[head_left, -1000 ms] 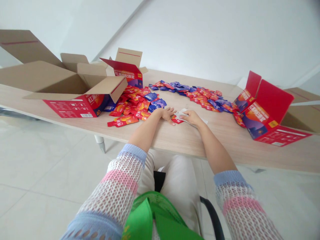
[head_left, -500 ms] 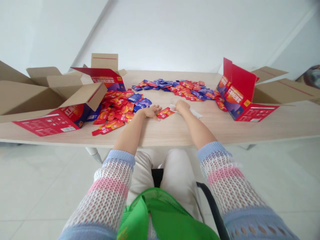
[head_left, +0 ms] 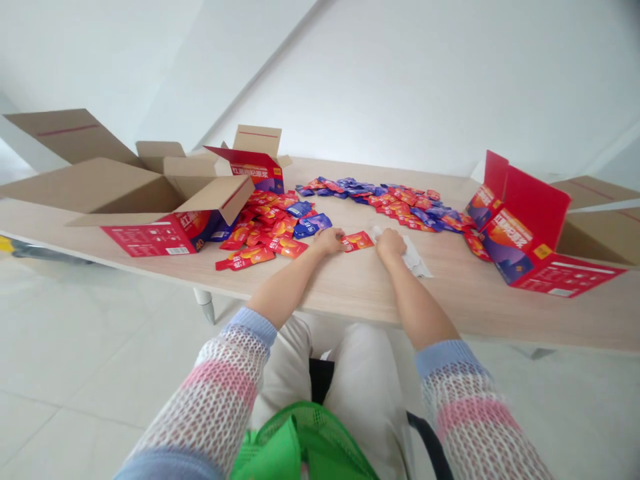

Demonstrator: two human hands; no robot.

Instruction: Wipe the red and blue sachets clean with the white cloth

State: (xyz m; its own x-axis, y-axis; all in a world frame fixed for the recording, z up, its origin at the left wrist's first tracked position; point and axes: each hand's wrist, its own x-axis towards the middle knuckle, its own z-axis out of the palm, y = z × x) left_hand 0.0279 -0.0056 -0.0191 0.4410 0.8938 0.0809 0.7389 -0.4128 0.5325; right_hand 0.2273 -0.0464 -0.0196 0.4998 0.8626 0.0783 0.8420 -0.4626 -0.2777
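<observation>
Head view looks down on two bare hands at the near edge of a pale wood-grain table point(head_left: 310, 288). The left hand point(head_left: 330, 240) lies palm down, its fingers apart and relaxed, reaching the end of a single red-and-orange sachet point(head_left: 358, 241). That sachet sits alone on bare table between the two hands, and it looks flat, glossy and undamaged. The right hand point(head_left: 391, 244) is curled closed over a crumpled white wrapper point(head_left: 414, 260), whose ends show on either side of it; how tightly it grips is hard to tell.

The step in hand appears to be dealing with one sachet at a time, away from the heaps. Judging by how things lie, the next move calls for fingers to close on that loose sachet, since neither hand holds it.

A heap of mixed red and blue-purple sachets point(head_left: 265, 230) lies just left of the left hand, and a long arc of similar sachets point(head_left: 387, 199) curves across the table beyond both hands. Opened red retail cartons point(head_left: 170, 233) stand at the left, with another point(head_left: 525, 227) at the right, near brown cardboard shipping boxes point(head_left: 595, 230). Openwork knit sleeves point(head_left: 220, 387) cover both forearms, and a green mesh bag point(head_left: 300, 447) rests on the lap.
</observation>
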